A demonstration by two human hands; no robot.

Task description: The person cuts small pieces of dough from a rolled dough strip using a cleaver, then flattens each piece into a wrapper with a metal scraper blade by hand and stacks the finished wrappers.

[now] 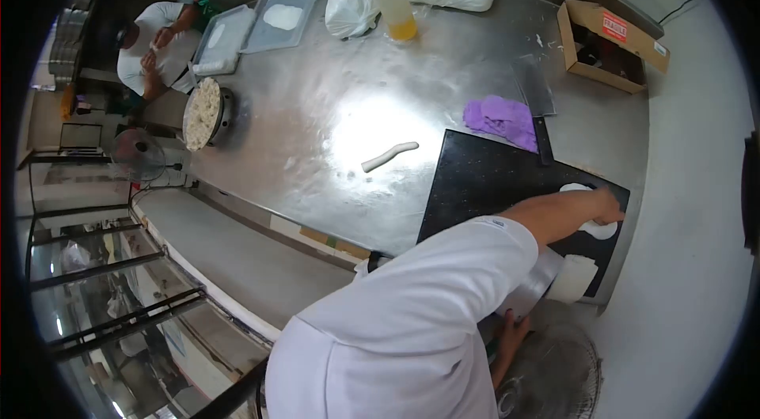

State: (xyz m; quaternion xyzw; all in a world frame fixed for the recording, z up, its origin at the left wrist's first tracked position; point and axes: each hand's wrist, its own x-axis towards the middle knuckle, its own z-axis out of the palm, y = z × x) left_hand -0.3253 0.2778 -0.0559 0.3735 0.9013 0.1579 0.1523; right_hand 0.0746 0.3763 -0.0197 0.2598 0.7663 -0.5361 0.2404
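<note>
My left hand [606, 207], at the end of a white sleeve reaching across the view, is closed with fingertips down at flat white rounds [600, 231] on the black board [483, 174]. What its fingers hold is hidden. Below the arm, my right hand [514, 330] is curled at the lower edge of a broad, shiny metal piece [537, 286], partly covered by the sleeve. A white paper-like roll or stack [573, 278] lies beside the metal. Left of the board, a pale dough strip [389, 156] rests on the steel table [301, 142].
A cleaver [534, 91] and purple cloth [500, 118] lie above the board. Further back are a cardboard box [606, 43], an oil bottle [393, 3], white bags and trays [283, 15]. A filled bowl [203, 114] sits near a co-worker [158, 47]. A fan [554, 375] stands lower right.
</note>
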